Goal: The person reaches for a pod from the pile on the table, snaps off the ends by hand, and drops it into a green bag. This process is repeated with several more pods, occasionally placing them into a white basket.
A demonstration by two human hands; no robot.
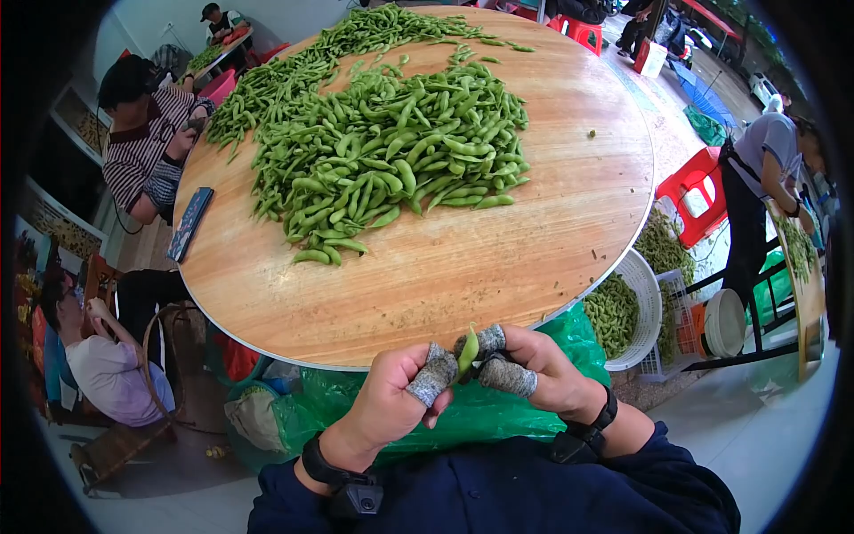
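Just off the near edge of the round wooden table (413, 294), one green soybean pod (469, 350) stands between my two hands. My left hand (407, 387) pinches its lower end. On the other side, the wrapped fingertips of my right hand (534, 370) close around the pod. Grey cloth sleeves cover the thumb and a finger of my right hand and a digit of my left. A large heap of green soybean pods (400, 147) lies on the table beyond, with a looser spread of pods (393, 27) behind it.
Below my hands hangs a green plastic sheet (494, 414). A white basket of pods (644, 300) stands by the table at right, near a red stool (697, 193). A dark oblong case (190, 223) lies at the left edge. Several people sit or stand around.
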